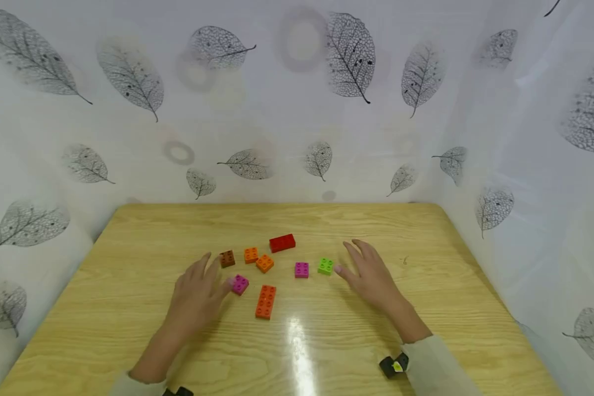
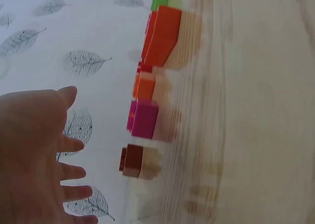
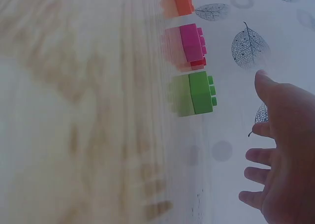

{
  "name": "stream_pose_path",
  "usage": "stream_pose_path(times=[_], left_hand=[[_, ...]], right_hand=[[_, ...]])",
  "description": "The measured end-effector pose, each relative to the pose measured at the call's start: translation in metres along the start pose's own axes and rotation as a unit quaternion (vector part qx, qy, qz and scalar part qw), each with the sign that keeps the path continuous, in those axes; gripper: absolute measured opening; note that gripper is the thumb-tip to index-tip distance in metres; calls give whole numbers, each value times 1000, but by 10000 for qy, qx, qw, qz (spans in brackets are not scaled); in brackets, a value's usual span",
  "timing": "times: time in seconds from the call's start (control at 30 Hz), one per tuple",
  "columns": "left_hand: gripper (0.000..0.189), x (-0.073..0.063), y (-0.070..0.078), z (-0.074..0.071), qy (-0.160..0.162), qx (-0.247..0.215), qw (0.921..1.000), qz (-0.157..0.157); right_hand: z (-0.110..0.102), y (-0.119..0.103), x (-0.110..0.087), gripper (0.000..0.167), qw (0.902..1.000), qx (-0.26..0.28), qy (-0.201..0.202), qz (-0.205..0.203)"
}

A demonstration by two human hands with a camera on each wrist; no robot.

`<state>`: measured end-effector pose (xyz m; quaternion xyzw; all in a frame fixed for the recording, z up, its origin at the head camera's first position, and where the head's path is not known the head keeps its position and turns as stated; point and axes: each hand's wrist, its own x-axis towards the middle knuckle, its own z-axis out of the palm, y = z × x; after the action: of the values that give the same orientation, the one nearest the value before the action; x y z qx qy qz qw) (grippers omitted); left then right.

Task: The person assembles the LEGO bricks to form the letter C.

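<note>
My left hand (image 1: 195,294) hovers over the table's left side with fingers spread, holding nothing. Its thumb overlaps a magenta brick (image 1: 240,284) in the head view, and a brown brick (image 1: 227,258) lies just beyond its fingertips. Opposite, my right hand (image 1: 371,278) is spread and holds nothing; its thumb points at a lime green brick (image 1: 325,266). A second magenta brick (image 1: 302,269) sits left of the green one. Between the hands are two small orange bricks (image 1: 251,254), a long red brick (image 1: 282,243) and a long orange-red brick (image 1: 265,302). Both wrist views show loosely extended fingers above the tabletop.
The wooden table (image 1: 356,357) ends at a white curtain (image 1: 277,110) printed with leaves, which surrounds it at the back and sides. A black wrist device (image 1: 394,365) sits by the right sleeve (image 1: 435,366). Light glares on the table's front middle.
</note>
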<state>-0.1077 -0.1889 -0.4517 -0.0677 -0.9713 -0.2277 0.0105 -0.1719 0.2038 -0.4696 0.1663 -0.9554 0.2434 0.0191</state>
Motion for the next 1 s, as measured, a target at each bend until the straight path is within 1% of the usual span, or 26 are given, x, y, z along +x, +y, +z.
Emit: stream_pose_path(times=[0.2,0.43,0.53,0.63,0.8,1.0], left_hand=[[66,0,15,9,268,113,9993,229],[55,-9,33,17,486,-296,9975,418],[52,-11,37,18,487,-481,9969,378],[51,-13,39,20,339,-557,9975,286],[50,-13,43,23,-50,-591,9980,203],[44,-15,49,25,-390,-853,9956,-77]], right_hand=[[1,-5,-1,71,9999,100,-32,93],[4,-8,-1,65,9987,428,-171,214],[6,-9,1,63,9983,488,-250,187],[8,-10,3,63,9981,510,-310,162],[10,-11,4,62,9973,590,-371,240],[11,-13,6,60,9958,747,-439,289]])
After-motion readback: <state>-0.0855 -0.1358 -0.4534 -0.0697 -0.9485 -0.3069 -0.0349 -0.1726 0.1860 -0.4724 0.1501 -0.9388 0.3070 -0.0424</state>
